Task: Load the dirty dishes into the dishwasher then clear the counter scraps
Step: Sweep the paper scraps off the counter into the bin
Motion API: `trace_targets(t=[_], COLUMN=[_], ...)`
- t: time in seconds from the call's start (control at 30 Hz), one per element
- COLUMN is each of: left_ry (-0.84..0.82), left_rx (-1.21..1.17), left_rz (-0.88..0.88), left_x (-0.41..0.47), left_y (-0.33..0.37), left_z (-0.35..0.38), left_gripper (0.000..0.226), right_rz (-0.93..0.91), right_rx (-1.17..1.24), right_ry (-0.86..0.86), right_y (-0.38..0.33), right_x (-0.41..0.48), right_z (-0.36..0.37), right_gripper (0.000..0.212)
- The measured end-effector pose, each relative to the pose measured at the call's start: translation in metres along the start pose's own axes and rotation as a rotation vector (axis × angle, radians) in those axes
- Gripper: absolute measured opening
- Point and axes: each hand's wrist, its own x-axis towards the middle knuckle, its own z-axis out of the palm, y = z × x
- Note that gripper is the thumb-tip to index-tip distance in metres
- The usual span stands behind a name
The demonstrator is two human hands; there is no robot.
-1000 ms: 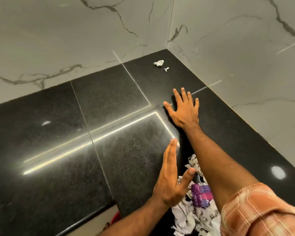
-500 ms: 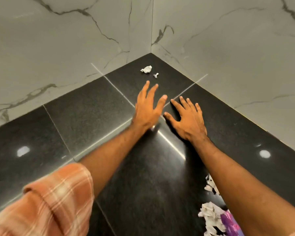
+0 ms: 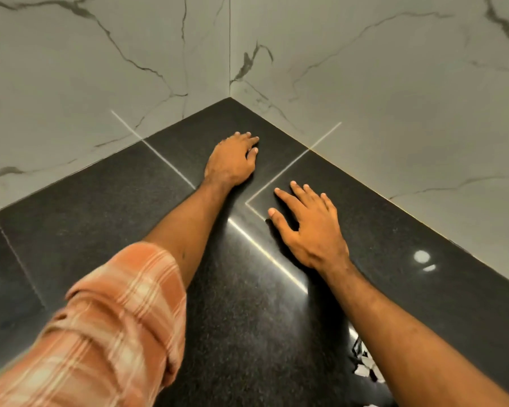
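Scrap-clearing seems underway; no dishes show; left hand (image 3: pixel 232 160), at 12 o'clock, curls fingers onto the glossy black stone counter (image 3: pixel 100 218), contents unclear; right hand (image 3: pixel 312 230) lies flat, fingers spread; torn white paper scraps (image 3: pixel 365 368) lie uncollected at 5 o'clock.

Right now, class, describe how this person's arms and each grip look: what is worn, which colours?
The left arm wears an orange-and-cream checked sleeve, rolled in thick folds near the elbow; the forearm below is bare. No sleeve shows on the right arm. The left grip and right grip are bare hands: no gloves, no watch.
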Motion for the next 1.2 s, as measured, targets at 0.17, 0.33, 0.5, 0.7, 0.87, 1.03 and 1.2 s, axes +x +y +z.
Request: trace_targets(t=[0.17, 0.33, 0.5, 0.7, 0.87, 1.03, 1.2], left_ry=[-0.041, -0.032, -0.007, 0.019, 0.038, 0.136, 0.161], left_rx=[-0.13, -0.109, -0.12, -0.091, -0.172, -0.366, -0.419], left_rz=[0.176, 0.194, 0.042, 0.004, 0.0, -0.05, -0.124], left_x=[-0.053, -0.131, -0.214, -0.324, -0.317, -0.314, -0.33], left_y=[0.016, 0.042, 0.094, 0.161, 0.152, 0.149, 0.16], left_z=[-0.003, 0.006, 0.008, 0.015, 0.013, 0.013, 0.003], left_gripper=[0.039, 0.041, 0.044, 0.046, 0.042, 0.037, 0.037], right_rz=[0.043, 0.07, 0.069, 0.056, 0.035, -0.024, -0.085], right_rx=[0.153, 0.212, 0.17, 0.187, 0.21, 0.271, 0.243], right_ry=[0.044, 0.083, 0.036, 0.025, -0.035, -0.185, -0.346], right_y=[-0.003, -0.004, -0.003, -0.001, -0.003, 0.0, 0.005], right_x=[0.001, 0.0, 0.001, -0.001, -0.011, -0.068, -0.151], right_z=[-0.005, -0.007, -0.006, -0.008, -0.012, -0.023, -0.051], right_gripper=[0.044, 0.038, 0.048, 0.052, 0.052, 0.048, 0.049])
